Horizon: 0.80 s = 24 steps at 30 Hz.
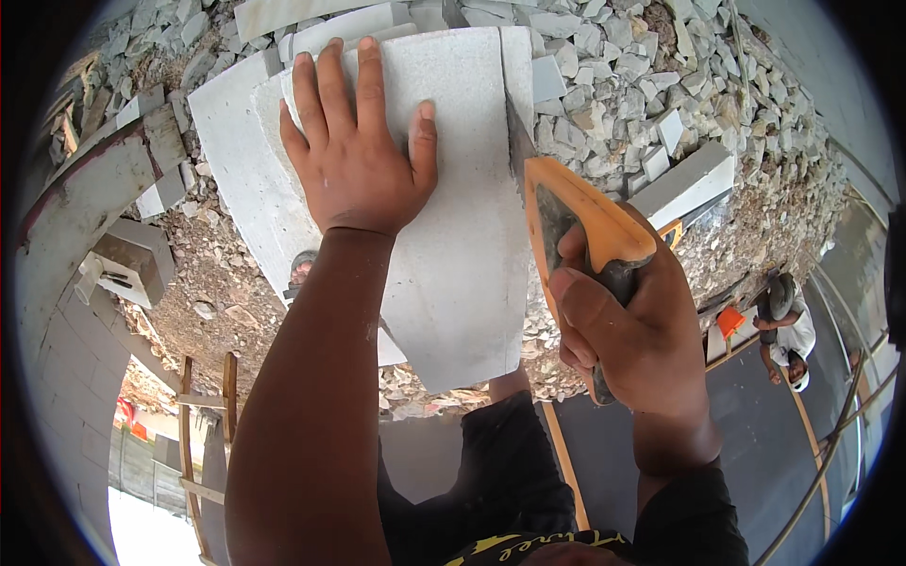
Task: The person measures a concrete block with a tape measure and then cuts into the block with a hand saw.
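Observation:
A pale grey lightweight concrete block (453,245) lies in front of me, with a straight cut line near its right end. My left hand (354,156) rests on its top face, fingers spread and holding nothing. My right hand (632,330) is wrapped round the orange and black handle of a handsaw (595,212). The saw's dark blade, seen nearly edge-on, stands at the block's right side in line with the cut; how deep it sits is hidden. Under the block's left side is another pale slab (226,113).
Broken rubble (604,57) covers the ground beyond and to the right. A block offcut (689,184) lies by the saw. Left are a block with a dark slot (127,269) and a wooden frame (229,396). At far right are another person (797,330) and an orange bucket (729,321).

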Motion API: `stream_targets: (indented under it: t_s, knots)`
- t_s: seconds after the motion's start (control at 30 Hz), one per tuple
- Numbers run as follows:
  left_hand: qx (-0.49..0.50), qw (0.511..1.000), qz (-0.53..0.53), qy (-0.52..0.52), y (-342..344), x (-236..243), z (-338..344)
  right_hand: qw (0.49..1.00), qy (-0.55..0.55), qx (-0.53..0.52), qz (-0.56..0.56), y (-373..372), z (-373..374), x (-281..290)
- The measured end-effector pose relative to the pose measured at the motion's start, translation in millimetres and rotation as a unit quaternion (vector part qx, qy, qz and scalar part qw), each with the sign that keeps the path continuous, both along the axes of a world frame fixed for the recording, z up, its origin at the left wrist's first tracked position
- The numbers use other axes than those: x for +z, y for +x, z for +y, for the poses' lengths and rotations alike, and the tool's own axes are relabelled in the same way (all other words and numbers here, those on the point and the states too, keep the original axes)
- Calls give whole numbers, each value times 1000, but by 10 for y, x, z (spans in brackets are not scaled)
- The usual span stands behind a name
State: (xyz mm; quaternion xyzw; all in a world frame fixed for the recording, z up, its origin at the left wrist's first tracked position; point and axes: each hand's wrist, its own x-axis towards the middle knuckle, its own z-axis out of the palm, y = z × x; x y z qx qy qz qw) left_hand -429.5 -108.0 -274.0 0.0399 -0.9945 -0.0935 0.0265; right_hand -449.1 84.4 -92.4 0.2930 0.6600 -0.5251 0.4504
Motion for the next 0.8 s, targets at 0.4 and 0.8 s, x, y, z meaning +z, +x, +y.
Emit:
stream_targets:
  t_s: [0.4, 0.8]
  knots:
    - [-1, 1000, -2, -16, -26, 30, 63, 936, 94, -246, 236, 1406, 853, -1398]
    - [-20, 998, 59, -14, 22, -47, 27, 938, 118, -115, 304, 2819, 507, -2091]
